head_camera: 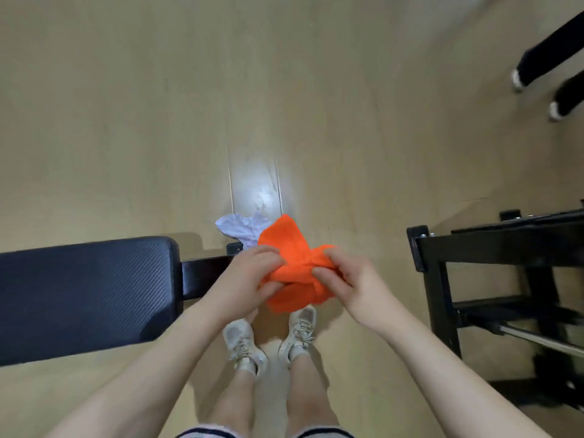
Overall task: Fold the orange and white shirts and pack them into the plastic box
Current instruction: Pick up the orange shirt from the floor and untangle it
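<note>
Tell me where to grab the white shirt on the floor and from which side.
Pinch the white shirt at its bare left edge, coming from above and the left. It lies crumpled on the floor, and the orange shirt, bunched in both hands, covers its right side.

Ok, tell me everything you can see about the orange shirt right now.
The orange shirt is bright, soft-looking fabric, bunched and crumpled, not yet folded. It is held in the air above the floor and the person's shoes, gripped by the left hand and the right hand. Its far edge overlaps the white shirt in this view.
</note>
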A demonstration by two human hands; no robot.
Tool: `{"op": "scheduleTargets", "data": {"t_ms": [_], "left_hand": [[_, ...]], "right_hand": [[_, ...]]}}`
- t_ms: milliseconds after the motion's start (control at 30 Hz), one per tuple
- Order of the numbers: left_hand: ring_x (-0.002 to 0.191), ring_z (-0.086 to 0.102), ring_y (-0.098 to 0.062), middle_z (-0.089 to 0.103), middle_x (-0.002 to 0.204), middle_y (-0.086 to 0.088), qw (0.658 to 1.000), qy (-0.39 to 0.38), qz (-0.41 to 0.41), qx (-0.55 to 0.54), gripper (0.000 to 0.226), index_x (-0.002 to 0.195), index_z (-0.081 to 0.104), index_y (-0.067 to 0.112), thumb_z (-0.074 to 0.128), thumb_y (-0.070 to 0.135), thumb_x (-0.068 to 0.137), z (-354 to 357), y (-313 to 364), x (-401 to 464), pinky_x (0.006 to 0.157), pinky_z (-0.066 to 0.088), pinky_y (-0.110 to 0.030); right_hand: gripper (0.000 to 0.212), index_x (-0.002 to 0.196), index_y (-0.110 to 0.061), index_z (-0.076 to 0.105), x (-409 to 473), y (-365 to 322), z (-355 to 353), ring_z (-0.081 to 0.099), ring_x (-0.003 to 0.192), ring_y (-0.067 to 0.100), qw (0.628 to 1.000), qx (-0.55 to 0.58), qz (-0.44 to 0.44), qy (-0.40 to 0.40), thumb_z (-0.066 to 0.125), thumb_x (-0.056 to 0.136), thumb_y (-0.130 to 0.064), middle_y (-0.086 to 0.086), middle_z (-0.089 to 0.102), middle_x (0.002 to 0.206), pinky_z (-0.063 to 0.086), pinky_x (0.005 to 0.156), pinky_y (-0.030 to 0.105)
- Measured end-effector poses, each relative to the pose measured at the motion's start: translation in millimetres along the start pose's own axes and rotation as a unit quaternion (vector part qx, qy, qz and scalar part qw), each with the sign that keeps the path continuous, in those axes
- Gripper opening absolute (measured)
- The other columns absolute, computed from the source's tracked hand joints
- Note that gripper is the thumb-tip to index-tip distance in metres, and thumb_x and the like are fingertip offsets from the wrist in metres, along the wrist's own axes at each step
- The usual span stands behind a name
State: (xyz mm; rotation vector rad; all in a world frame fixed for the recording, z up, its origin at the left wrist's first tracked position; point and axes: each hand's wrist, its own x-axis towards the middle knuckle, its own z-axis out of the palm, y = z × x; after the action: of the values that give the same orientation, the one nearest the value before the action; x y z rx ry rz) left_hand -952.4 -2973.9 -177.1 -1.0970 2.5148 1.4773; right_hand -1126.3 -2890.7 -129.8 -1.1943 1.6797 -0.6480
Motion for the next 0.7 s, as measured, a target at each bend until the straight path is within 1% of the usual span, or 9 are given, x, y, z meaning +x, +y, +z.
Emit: {"op": "scheduleTargets", "data": {"t_ms": [67, 133, 167, 267, 367, 433, 533, 600, 700], "left_hand": [[0.064, 0.049, -0.007, 0.054, 0.061, 0.007, 0.998, 0.021, -0.032, -0.047, 0.033, 0.075, 0.058, 0.02, 0.046, 0.05, 0.068, -26, 27, -20, 0.063, 0.041, -0.028], [0.059, 0.05, -0.009, 0.055, 0.057, 0.007, 0.996, 0.022, -0.039, -0.072, 0.025, 0.07, 0.055, 0.032, 0.048, 0.055, 0.064, -51, 48, -36, 0.06, 0.039, -0.023], [0.057, 0.051, -0.009, 0.056, 0.057, 0.007, 0.996, 0.016, -0.031, -0.084, 0.026, 0.071, 0.055, 0.031, 0.051, 0.055, 0.062, -62, 59, -43, 0.059, 0.039, -0.022], [0.05, 0.048, -0.002, 0.057, 0.051, 0.014, 0.992, 0.018, -0.012, -0.125, 0.012, 0.064, 0.056, 0.032, 0.063, 0.042, 0.067, -90, 90, -61, 0.056, 0.04, -0.02], [0.05, 0.049, 0.002, 0.057, 0.054, 0.012, 0.984, 0.049, -0.008, -0.169, 0.018, 0.069, 0.059, 0.028, 0.067, 0.018, 0.082, -106, 116, -69, 0.054, 0.042, -0.016], [0.05, 0.049, 0.0, 0.055, 0.053, 0.013, 0.974, 0.048, -0.009, -0.223, 0.017, 0.071, 0.06, 0.023, 0.063, 0.015, 0.085, -113, 136, -73, 0.051, 0.04, -0.015], [0.046, 0.047, -0.001, 0.053, 0.05, 0.013, 0.951, 0.103, 0.001, -0.293, 0.018, 0.07, 0.061, 0.021, 0.061, 0.013, 0.086, -125, 169, -75, 0.047, 0.038, -0.015], [0.054, 0.05, -0.004, 0.057, 0.059, 0.006, 0.945, 0.129, 0.013, -0.301, 0.019, 0.069, 0.061, 0.021, 0.06, 0.014, 0.087, -135, 188, -77, 0.052, 0.041, -0.015], [0.06, 0.051, -0.01, 0.058, 0.067, -0.001, 0.945, 0.133, 0.018, -0.299, 0.019, 0.07, 0.062, 0.021, 0.059, 0.016, 0.088, -152, 204, -83, 0.057, 0.042, -0.021]], "right_hand": [[0.013, 0.074, -0.019, 0.059, -18, -25, -20, 0.048, 0.061, 0.002, 0.998, 0.0, 0.033, 0.058, 0.057, 0.084, -0.027, -0.006, 0.055, 0.065, 0.039, 0.064, 0.025], [0.018, 0.068, -0.022, 0.058, -32, -44, -32, 0.051, 0.059, 0.0, 0.993, 0.01, 0.06, 0.099, 0.064, 0.084, -0.017, -0.004, 0.056, 0.064, 0.042, 0.063, 0.025], [0.016, 0.069, -0.016, 0.059, -38, -53, -37, 0.053, 0.06, 0.007, 0.992, 0.024, 0.076, 0.099, 0.064, 0.083, -0.013, 0.001, 0.057, 0.065, 0.043, 0.062, 0.029], [0.012, 0.074, -0.004, 0.062, -50, -73, -46, 0.051, 0.066, 0.018, 0.988, 0.041, 0.099, 0.113, 0.062, 0.084, -0.011, 0.007, 0.056, 0.069, 0.042, 0.066, 0.031], [0.01, 0.083, -0.007, 0.066, -53, -92, -50, 0.053, 0.077, 0.019, 0.966, -0.002, 0.092, 0.242, 0.057, 0.085, -0.011, 0.004, 0.06, 0.078, 0.038, 0.069, 0.028], [0.015, 0.095, -0.008, 0.066, -53, -107, -49, 0.056, 0.091, 0.021, 0.947, -0.03, 0.086, 0.309, 0.054, 0.087, -0.012, 0.005, 0.063, 0.092, 0.037, 0.074, 0.025], [0.028, 0.116, -0.011, 0.056, -62, -127, -38, 0.051, 0.106, 0.018, 0.926, -0.006, 0.036, 0.376, 0.052, 0.089, -0.011, 0.005, 0.053, 0.115, 0.038, 0.091, 0.024], [0.023, 0.11, -0.02, 0.056, -75, -138, -18, 0.054, 0.096, 0.015, 0.921, 0.053, -0.018, 0.384, 0.054, 0.088, -0.013, 0.0, 0.051, 0.109, 0.042, 0.084, 0.022], [0.023, 0.095, -0.035, 0.052, -80, -147, 17, 0.056, 0.08, 0.005, 0.938, 0.113, -0.057, 0.322, 0.064, 0.078, -0.025, -0.005, 0.058, 0.097, 0.044, 0.075, 0.012]]}}
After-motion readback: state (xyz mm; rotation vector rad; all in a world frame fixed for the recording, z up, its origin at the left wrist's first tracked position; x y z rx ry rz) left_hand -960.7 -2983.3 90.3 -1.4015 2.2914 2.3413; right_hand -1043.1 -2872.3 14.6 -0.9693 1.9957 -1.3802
